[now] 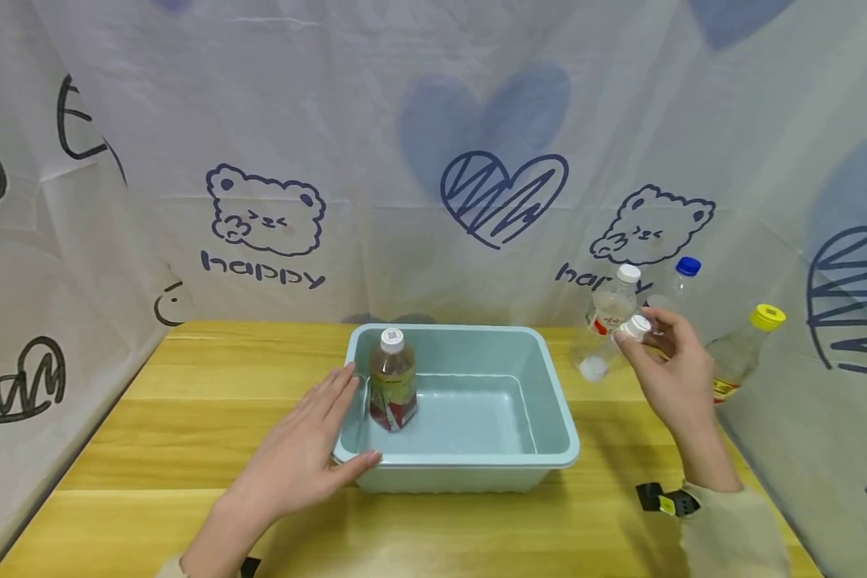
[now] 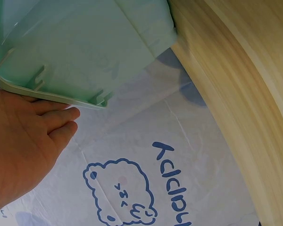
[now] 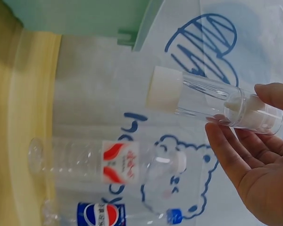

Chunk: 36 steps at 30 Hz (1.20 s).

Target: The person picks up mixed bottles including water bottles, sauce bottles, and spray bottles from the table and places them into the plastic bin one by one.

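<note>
My left hand (image 1: 292, 453) lies along the left rim of a pale green plastic bin (image 1: 470, 461), fingers straight against its edge. In the left wrist view, the fingers (image 2: 56, 113) meet the underside of the rim. Inside the bin, at its left, stands a bottle (image 1: 393, 385) of dark reddish drink with a white cap. To the right of the bin, my right hand (image 1: 675, 373) pinches a small clear cylindrical container (image 3: 205, 96) between thumb and fingers. It has white parts at both ends and is held tilted above the table.
Behind the right hand stand a clear bottle with a white cap (image 1: 628, 274) and a blue-capped bottle (image 1: 688, 266) bearing a Pepsi-style label. A yellow-capped bottle (image 1: 740, 349) stands farther right. Printed white cloth (image 1: 376, 241) walls the wooden table (image 1: 224, 369) at back and sides.
</note>
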Tool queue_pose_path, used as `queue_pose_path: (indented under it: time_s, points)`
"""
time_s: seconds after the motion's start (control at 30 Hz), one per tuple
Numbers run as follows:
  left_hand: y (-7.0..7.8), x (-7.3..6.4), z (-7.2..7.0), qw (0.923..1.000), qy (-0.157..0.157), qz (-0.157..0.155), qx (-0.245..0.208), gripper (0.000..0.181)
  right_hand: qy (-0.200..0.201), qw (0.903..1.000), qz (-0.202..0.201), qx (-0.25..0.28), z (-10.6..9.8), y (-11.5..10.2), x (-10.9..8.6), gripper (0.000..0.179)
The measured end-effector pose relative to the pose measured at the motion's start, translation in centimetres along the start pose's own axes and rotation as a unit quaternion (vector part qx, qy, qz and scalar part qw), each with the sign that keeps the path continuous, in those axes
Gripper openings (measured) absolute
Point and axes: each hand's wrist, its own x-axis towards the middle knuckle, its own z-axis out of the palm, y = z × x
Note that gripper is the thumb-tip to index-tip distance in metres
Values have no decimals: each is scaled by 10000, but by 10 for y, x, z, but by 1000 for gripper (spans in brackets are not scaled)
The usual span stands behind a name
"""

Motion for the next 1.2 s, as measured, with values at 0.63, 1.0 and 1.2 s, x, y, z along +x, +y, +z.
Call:
queue_pose_path:
  time_s: [0.63,1.0,1.2]
  points:
    - [0,2,-2,10000,-67,48,-3,103,-948,9854,-1411,67,20,-50,18,46]
    - [0,2,-2,10000,-41,53,-22,103,-1725,9641,-2019,2,37,-77,27,43]
    - [0,0,-1,10000,-50,4,-17,103,-2315,9511,-2046,-3,47,-89,32,45]
